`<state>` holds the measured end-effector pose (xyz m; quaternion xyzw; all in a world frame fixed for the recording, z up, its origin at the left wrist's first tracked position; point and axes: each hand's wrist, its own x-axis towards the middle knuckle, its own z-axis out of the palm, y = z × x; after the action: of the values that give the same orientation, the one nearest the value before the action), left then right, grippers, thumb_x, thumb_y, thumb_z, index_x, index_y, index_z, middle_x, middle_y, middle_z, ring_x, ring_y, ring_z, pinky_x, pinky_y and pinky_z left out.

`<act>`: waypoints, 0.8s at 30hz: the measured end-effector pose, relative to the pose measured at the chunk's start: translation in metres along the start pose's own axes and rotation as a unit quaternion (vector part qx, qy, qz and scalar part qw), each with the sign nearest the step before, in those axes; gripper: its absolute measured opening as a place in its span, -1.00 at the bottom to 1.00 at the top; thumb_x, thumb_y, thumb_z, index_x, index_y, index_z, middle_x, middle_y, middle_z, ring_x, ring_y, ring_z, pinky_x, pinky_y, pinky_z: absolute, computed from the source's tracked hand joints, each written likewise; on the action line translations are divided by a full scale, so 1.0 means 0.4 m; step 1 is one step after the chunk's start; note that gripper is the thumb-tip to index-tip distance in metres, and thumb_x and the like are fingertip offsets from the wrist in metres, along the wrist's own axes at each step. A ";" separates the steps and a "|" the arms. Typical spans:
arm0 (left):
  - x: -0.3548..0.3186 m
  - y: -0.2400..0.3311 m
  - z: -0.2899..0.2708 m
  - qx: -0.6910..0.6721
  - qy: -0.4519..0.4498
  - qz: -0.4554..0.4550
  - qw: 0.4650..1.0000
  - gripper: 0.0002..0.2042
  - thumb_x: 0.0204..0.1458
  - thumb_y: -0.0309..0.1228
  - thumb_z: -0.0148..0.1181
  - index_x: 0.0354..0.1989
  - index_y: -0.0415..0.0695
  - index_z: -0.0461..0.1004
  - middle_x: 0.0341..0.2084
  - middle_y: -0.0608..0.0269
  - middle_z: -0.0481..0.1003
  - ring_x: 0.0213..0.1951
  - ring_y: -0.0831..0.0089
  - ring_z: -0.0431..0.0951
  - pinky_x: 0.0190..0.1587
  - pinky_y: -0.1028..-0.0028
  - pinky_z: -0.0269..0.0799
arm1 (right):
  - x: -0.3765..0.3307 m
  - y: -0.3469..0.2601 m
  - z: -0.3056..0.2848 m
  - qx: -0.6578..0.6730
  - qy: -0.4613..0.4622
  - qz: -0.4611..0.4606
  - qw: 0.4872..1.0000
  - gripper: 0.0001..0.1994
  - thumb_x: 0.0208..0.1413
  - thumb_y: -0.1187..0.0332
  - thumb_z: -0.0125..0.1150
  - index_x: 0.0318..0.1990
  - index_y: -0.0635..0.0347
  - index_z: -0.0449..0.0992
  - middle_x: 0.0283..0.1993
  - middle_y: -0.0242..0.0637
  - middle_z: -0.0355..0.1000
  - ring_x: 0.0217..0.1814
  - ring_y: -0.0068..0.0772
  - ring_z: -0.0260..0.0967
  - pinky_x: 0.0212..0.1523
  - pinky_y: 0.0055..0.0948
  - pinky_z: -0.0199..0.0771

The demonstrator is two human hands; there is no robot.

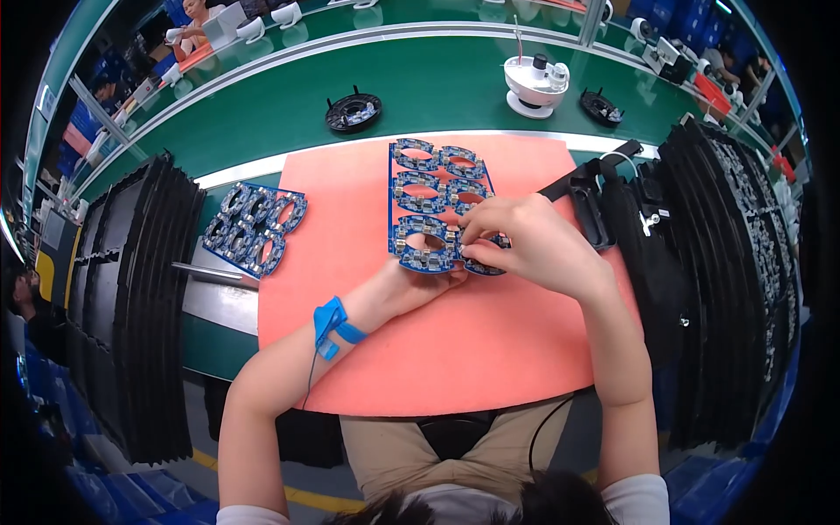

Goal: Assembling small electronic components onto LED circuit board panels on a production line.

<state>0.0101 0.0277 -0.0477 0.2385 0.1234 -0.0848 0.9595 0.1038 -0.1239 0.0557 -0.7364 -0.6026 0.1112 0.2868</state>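
Note:
A blue circuit board panel (407, 229), made of joined ring-shaped boards in two columns, lies in front of me, its near end over my left hand. My left hand (404, 289) reaches under that near end and holds it from below; the panel hides part of the fingers. A blue wrist strap (332, 328) with a thin cord sits on my left wrist. My right hand (535, 238) is closed in a pinch over the near right ring board, fingertips at its surface. Whatever lies between them is too small to make out. A second blue circuit board panel (254, 226) rests at the left.
A pink mat (420, 359) covers the bench before me. Stacked black trays (131, 289) stand left, more trays (722, 280) right. A black tool (591, 210) lies beside the mat. On the green bench behind are black round parts (353, 111) and a white camera-like housing (535, 83).

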 end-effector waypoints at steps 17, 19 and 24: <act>-0.015 -0.014 -0.001 0.057 0.017 0.039 0.997 -0.76 0.15 -0.24 -0.12 -0.08 -0.01 0.33 -0.21 0.25 0.42 -0.30 0.43 0.43 -0.27 0.46 0.36 | 0.011 0.012 0.027 -0.004 0.025 0.026 0.999 -0.87 -0.11 0.43 0.13 -0.40 0.27 0.36 -0.41 -0.19 0.44 -0.37 -0.17 0.45 -0.36 -0.28 0.43; -0.011 -0.011 -0.007 0.046 0.020 0.045 0.998 -0.77 0.14 -0.22 -0.09 -0.11 -0.02 0.35 -0.26 0.30 0.43 -0.32 0.45 0.42 -0.25 0.45 0.36 | 0.016 0.012 0.027 0.011 0.036 0.033 0.999 -0.87 -0.10 0.43 0.13 -0.39 0.27 0.35 -0.40 -0.18 0.45 -0.35 -0.17 0.46 -0.35 -0.29 0.44; 0.005 0.006 -0.013 -0.003 -0.076 -0.008 0.997 -0.79 0.14 -0.24 -0.12 -0.16 -0.01 0.38 -0.28 0.37 0.43 -0.42 0.55 0.36 -0.31 0.51 0.30 | 0.022 0.033 0.052 0.027 0.095 -0.010 0.995 -0.87 -0.08 0.44 0.14 -0.37 0.26 0.36 -0.39 -0.16 0.47 -0.32 -0.18 0.48 -0.33 -0.30 0.45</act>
<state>0.0115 0.0321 -0.0515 0.2279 0.0526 -0.1102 0.9660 0.1063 -0.1108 0.0330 -0.7296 -0.5765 0.0545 0.3638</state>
